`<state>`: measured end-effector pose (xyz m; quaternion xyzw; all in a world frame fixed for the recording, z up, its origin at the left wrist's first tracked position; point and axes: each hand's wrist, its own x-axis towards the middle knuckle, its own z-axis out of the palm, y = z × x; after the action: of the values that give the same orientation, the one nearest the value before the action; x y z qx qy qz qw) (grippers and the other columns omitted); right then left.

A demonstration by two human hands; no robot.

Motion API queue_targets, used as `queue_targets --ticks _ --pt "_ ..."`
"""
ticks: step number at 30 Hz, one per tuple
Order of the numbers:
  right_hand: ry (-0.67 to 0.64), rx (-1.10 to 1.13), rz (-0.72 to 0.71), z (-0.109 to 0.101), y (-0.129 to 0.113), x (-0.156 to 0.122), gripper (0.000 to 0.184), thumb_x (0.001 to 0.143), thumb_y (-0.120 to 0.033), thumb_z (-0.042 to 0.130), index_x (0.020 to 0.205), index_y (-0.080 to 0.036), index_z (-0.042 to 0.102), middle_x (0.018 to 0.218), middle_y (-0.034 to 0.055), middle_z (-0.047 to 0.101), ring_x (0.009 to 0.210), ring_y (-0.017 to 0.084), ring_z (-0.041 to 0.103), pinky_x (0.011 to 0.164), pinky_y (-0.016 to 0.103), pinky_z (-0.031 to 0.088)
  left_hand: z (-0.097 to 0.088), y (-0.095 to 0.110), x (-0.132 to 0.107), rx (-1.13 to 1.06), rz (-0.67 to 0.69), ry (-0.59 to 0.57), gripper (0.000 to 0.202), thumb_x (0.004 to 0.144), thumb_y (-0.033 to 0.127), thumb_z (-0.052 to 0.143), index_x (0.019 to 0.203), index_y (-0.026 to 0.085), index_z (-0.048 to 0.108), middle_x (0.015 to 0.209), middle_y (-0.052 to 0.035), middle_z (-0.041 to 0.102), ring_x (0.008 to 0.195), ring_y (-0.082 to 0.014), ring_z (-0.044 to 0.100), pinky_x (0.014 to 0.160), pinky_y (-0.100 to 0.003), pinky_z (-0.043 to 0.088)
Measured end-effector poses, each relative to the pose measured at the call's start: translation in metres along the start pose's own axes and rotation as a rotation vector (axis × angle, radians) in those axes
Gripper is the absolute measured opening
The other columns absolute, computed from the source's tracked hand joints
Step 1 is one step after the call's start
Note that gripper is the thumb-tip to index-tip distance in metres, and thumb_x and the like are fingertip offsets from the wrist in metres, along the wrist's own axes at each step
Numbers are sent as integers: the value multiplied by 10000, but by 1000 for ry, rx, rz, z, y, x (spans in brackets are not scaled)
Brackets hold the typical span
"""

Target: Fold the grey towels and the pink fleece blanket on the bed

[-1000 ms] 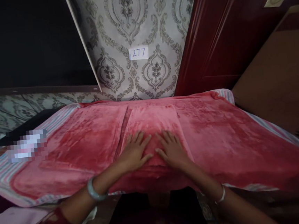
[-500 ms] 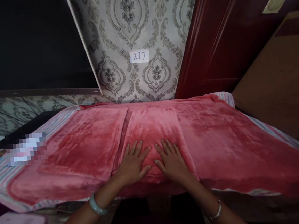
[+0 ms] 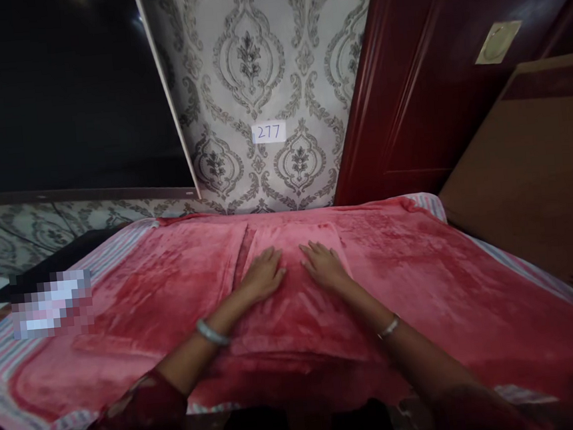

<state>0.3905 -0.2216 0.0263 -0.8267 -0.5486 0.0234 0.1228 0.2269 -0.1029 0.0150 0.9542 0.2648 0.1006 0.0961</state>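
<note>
The left hand point(image 3: 264, 275) and right hand point(image 3: 324, 266) lie flat, fingers spread open, on the red blanket point(image 3: 423, 283); a careless push could rumple its folded flap point(image 3: 301, 327).

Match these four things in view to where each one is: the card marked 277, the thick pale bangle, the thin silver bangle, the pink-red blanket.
Things:
1. card marked 277
2. thick pale bangle
3. thin silver bangle
4. pink-red blanket

Places:
A. on the right wrist
B. under the left hand and right hand
C. on the patterned wallpaper
D. on the left wrist

Pairs: 1-C, 2-D, 3-A, 4-B
</note>
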Motion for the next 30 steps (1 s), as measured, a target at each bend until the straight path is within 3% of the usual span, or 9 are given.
queue_targets --ticks 3,5,9,13,20,25,28,30 --pt "-12 -19 84 11 -3 30 553 1048 -361 357 1590 -252 359 1673 102 274 1531 315 254 1194 585 258 0 5 37 71 -78 -42 594 1019 385 371 1573 171 356 1650 -184 311 1531 -333 287 1226 -562 262" --pt "17 -40 97 26 0 38 553 1049 -392 358 1589 -269 365 1673 90 277 1534 338 236 1198 623 217 9 5 47 129 -101 -39 596 1017 416 388 1570 195 377 1655 -181 299 1536 -369 256 1225 -608 219" --pt "81 -75 83 51 11 40 543 1039 -416 382 1568 -298 408 1659 68 316 1533 341 237 1215 629 153 34 0 47 221 -92 30 592 1008 479 403 1561 265 407 1646 -148 339 1538 -394 237 1219 -650 177" --pt "96 -78 70 58 15 41 541 1039 -427 370 1564 -303 413 1651 63 338 1525 329 256 1211 620 167 42 -3 46 253 -98 47 585 1009 493 389 1554 285 419 1629 -135 381 1521 -390 286 1207 -644 224" --pt "77 -76 80 56 13 40 534 1036 -429 372 1554 -311 428 1650 65 340 1522 329 263 1204 614 170 43 -5 47 254 -94 78 581 1011 497 389 1547 277 431 1629 -143 377 1515 -392 297 1204 -639 227" --pt "88 -10 113 29 17 67 531 1026 -363 348 1522 -215 469 1590 131 435 1445 288 401 1175 542 280 45 -6 46 245 -90 99 586 1014 502 384 1552 274 426 1627 -153 376 1511 -402 301 1201 -653 224" --pt "153 -6 218 16 23 94 557 1034 -341 297 1550 -177 426 1621 143 380 1496 284 316 1199 520 233 45 -6 47 221 -96 86 593 1011 507 394 1555 273 423 1635 -156 358 1512 -407 297 1196 -663 228" --pt "160 0 297 19 28 106 571 1044 -356 266 1573 -178 385 1649 133 329 1529 291 239 1209 549 192 45 -6 47 211 -103 74 597 1010 508 400 1558 273 417 1642 -155 344 1517 -407 286 1197 -663 224"
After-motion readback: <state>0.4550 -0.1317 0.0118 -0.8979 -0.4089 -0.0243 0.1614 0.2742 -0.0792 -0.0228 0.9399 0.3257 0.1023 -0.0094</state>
